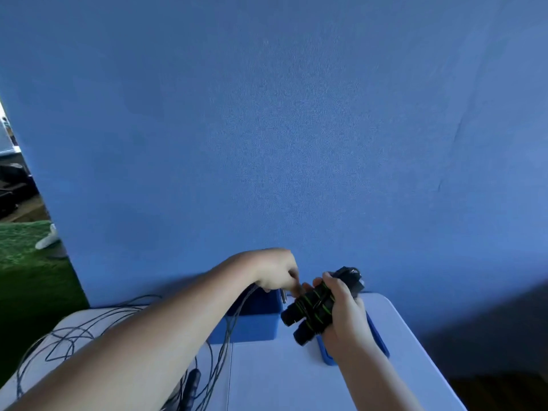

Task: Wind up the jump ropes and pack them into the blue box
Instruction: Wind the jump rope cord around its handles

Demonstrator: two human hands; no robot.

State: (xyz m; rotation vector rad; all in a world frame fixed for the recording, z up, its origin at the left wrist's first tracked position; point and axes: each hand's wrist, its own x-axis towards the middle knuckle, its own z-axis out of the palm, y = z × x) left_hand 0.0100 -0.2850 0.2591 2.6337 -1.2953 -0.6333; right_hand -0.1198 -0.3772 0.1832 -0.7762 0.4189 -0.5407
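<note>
Right grip is clenched round a bundle of black jump-rope handles wound with green-and-black cord, held above the white worktop — just right of the blue plastic box, outside it. Left grip is curled on strands of loose grey cord, fingertips at the bundle — the cord trails across the worktop's left side.
</note>
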